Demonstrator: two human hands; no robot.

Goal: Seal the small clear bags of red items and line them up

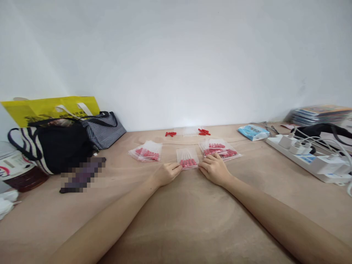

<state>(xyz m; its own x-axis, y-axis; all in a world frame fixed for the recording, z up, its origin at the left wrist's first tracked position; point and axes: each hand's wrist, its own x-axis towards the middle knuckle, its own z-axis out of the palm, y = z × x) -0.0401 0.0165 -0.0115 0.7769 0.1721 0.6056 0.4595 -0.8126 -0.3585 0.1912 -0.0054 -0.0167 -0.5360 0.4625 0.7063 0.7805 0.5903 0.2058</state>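
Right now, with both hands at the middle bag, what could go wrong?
The right hand sits right by the right-hand pile of bags and might nudge that uneven stack. The middle bag could spill if its near edge is unsealed; I can't tell. The loose red pieces at the back might scatter if bumped.

I'd call this a home room on my feed, not a workshop: brown wood-look tabletop (pixel 165 234), plain pale-painted wall (pixel 176 66), black fabric bag with white stripes (pixel 66 150), bright yellow carrier bag (pixel 41 106), white plastic power strip (pixel 294 156) crammed with chargers (pixel 327 163).
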